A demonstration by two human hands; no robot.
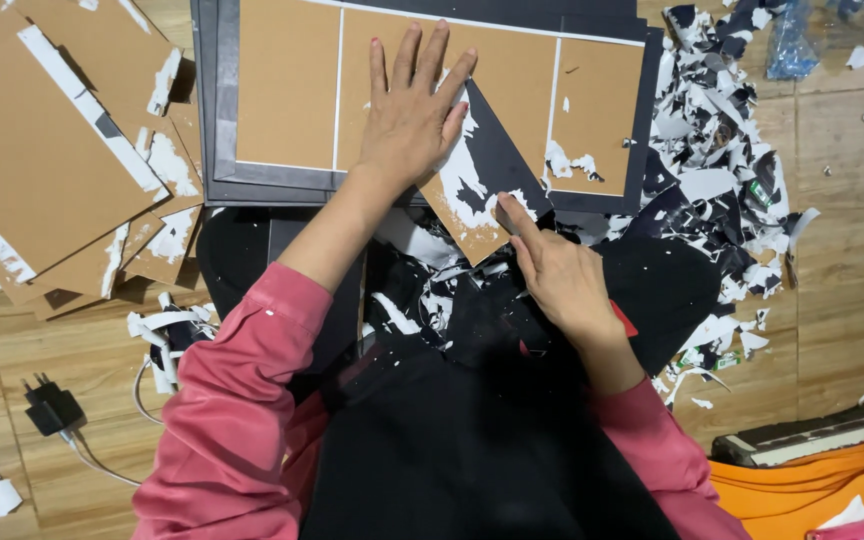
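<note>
My left hand [410, 115] lies flat with fingers spread on a brown cardboard panel [287, 85] that still has dark paper around its edges. It also presses the top of a smaller tilted brown board [472, 185], partly covered with black paper and white torn patches. My right hand [557, 275] is below that board, its thumb against the board's lower right edge, fingers curled near the black paper. Both sleeves are pink. Black paper scraps cover my lap.
A stack of stripped brown boards [42, 150] lies at the left. A heap of torn black and white paper [722, 170] sits at the right. A black charger with white cable [52, 408] rests on the wooden floor. An orange cloth [812, 490] is at lower right.
</note>
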